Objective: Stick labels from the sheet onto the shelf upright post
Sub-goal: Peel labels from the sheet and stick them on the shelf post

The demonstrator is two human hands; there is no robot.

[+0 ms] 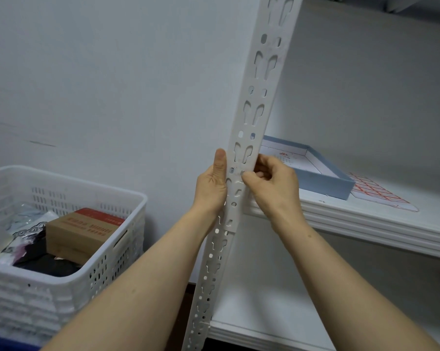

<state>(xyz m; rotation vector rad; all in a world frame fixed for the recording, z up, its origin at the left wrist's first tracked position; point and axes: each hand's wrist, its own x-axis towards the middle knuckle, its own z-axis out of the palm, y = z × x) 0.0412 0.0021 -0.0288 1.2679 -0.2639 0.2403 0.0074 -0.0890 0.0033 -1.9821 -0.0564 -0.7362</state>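
The left hand (211, 184) grips the post (262, 79) from its left side: the thumb lies straight up along the post's left edge and the fingers go round behind it, out of sight. The right hand (274, 184) is on the post at the same height from the right. Its fingers are curled at the right edge and its thumb tip presses on the front face, so it pinches the post. Whether a label lies under that thumb cannot be told.

The post is a white metal strip punched with keyhole slots and small round holes. It runs from the bottom of the view to the top, leaning to the right as it rises, and both hands hold it a little below its middle.

Just behind the right hand a white shelf (366, 224) meets the post. On it sits a shallow pale blue box (323, 182), open at the top, and beside that box, farther right, lies the label sheet (377, 192) — white with a red grid, flat on the shelf, well apart from both hands. A lower shelf (259, 312) shows beneath the right forearm.

To the left stands a white slotted basket (69, 282) holding a brown cardboard box (79, 230), dark items and clear plastic bags — all against a pale wall (100, 84).
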